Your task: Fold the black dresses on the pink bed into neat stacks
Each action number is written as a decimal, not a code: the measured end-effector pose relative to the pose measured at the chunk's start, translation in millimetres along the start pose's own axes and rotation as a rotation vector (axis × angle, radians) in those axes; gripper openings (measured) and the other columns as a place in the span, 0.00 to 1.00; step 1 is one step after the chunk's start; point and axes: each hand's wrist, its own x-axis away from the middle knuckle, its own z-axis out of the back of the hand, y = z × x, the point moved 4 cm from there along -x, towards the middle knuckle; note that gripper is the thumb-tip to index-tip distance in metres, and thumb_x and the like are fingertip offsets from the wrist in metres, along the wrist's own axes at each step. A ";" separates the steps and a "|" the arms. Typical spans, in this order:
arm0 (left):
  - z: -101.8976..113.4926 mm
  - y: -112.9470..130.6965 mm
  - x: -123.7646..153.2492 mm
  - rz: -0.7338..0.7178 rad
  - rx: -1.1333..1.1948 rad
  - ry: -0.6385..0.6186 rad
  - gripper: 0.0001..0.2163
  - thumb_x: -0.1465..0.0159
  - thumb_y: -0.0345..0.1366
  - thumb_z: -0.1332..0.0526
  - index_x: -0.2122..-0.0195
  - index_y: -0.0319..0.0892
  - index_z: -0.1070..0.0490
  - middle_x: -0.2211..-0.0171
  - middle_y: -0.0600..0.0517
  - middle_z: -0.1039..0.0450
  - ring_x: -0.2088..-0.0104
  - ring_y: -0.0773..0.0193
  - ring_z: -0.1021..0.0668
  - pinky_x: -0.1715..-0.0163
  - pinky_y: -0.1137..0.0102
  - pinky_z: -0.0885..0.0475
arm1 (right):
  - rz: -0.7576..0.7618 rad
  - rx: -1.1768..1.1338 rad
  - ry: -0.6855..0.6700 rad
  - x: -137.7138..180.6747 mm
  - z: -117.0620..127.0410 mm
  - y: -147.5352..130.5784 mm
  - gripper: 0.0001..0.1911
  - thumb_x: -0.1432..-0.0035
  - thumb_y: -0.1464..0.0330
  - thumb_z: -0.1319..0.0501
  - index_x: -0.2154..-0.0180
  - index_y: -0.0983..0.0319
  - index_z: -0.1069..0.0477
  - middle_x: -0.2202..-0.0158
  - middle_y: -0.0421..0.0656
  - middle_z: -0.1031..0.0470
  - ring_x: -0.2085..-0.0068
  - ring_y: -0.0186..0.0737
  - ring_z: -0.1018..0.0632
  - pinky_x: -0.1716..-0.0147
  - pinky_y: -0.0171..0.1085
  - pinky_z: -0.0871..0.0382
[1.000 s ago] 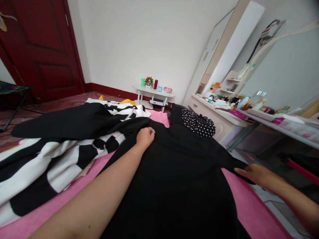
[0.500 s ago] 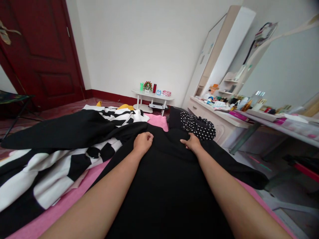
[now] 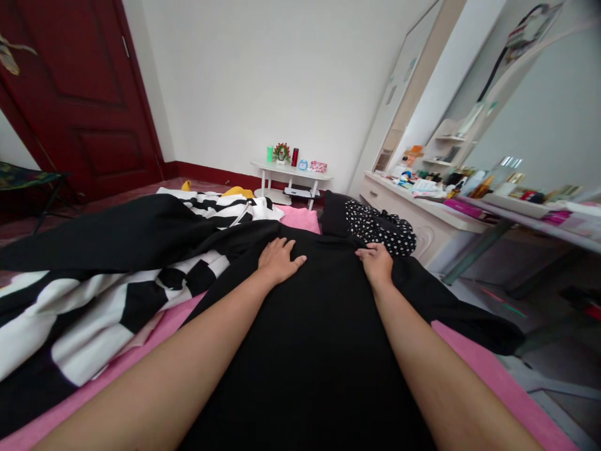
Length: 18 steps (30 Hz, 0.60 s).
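Note:
A black long-sleeved garment (image 3: pixel 310 351) lies spread out before me over a pink cover (image 3: pixel 498 382). My left hand (image 3: pixel 279 260) rests on its upper left part, fingers spread and thumb out. Near the upper right edge, my right hand (image 3: pixel 377 262) has thumb and fingers closed on the black cloth. One sleeve reaches out to the right; on the left, black cloth lies across a black-and-white patterned garment (image 3: pixel 98 338). Just beyond my right hand is a bunched black cloth with white dots (image 3: pixel 380 228).
A low white table (image 3: pixel 291 172) with small items stands by the far wall. To the right are a white dresser (image 3: pixel 422 210) crowded with bottles and a large mirror (image 3: pixel 544 119). A dark red door (image 3: pixel 84 94) and a folding stool (image 3: pixel 32 178) are at the left.
My left hand has gone from curled fingers to spread flat on the cloth. My right hand has shifted slightly right, and its fingers have closed on the garment, whose upper part now lies smoother.

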 end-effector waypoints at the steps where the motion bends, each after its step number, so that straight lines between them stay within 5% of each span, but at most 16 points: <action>1: -3.9 0.9 -4.4 -0.007 -0.044 -0.069 0.33 0.40 0.58 0.49 0.39 0.43 0.40 0.37 0.44 0.46 0.36 0.48 0.46 0.39 0.56 0.51 | 0.010 0.036 -0.023 0.4 -1.3 0.7 0.13 0.50 0.68 0.44 0.61 0.63 0.39 0.66 0.47 0.22 0.65 0.39 0.20 0.62 0.37 0.27; 6: -12.6 0.6 -36.3 0.028 -0.130 -0.185 0.36 0.42 0.63 0.52 0.38 0.46 0.44 0.34 0.43 0.52 0.35 0.44 0.49 0.40 0.53 0.51 | 0.121 0.146 -0.049 9.0 -1.0 -15.8 0.15 0.52 0.68 0.41 0.59 0.61 0.36 0.60 0.47 0.24 0.61 0.40 0.22 0.56 0.39 0.31; 13: -14.0 -0.6 -74.6 -0.001 -0.126 0.013 0.32 0.42 0.58 0.44 0.43 0.43 0.38 0.45 0.40 0.36 0.43 0.45 0.37 0.47 0.59 0.38 | 0.410 0.388 -0.444 28.7 -19.0 -47.7 0.13 0.44 0.62 0.43 0.58 0.56 0.27 0.55 0.40 0.24 0.53 0.42 0.26 0.52 0.41 0.34; 18: -15.9 -5.9 -90.6 0.026 -0.150 0.060 0.17 0.38 0.45 0.42 0.53 0.40 0.31 0.56 0.42 0.29 0.53 0.51 0.28 0.54 0.63 0.32 | 0.377 0.513 -0.435 29.3 -22.5 -45.4 0.23 0.41 0.59 0.45 0.47 0.60 0.32 0.42 0.45 0.35 0.42 0.46 0.35 0.42 0.45 0.44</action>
